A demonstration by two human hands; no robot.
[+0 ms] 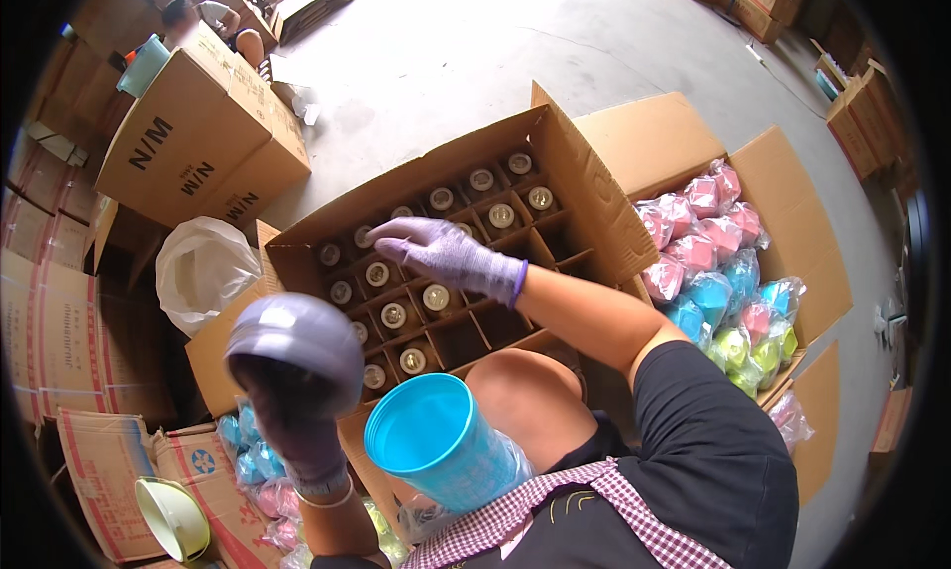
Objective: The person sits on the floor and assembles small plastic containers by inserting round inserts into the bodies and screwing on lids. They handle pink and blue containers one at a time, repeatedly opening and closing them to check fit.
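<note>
My left hand [302, 442], gloved in purple, grips a rounded, glossy grey-lavender vessel [297, 336], blurred by motion; a dark hollow shows on its near side. My right hand [446, 257], in a purple glove, is stretched out over a divided carton [416, 161]. Its fingers extend leftward with nothing visible in them. Several round, clear-topped items [436, 297] stand in the carton's cells; some near and right cells are bare. A bright blue bucket-like tub [421, 435] leans, mouth upward, against my lap, between my arms.
At right, an open carton [802, 232] holds pink, blue and green plastic-wrapped pieces [698, 247]. A white bag [203, 272] and a tall carton [198, 133] stand at left. Below lie more wrapped pieces [260, 460] and a pale bucket [173, 517]. Another person [213, 19] sits far left.
</note>
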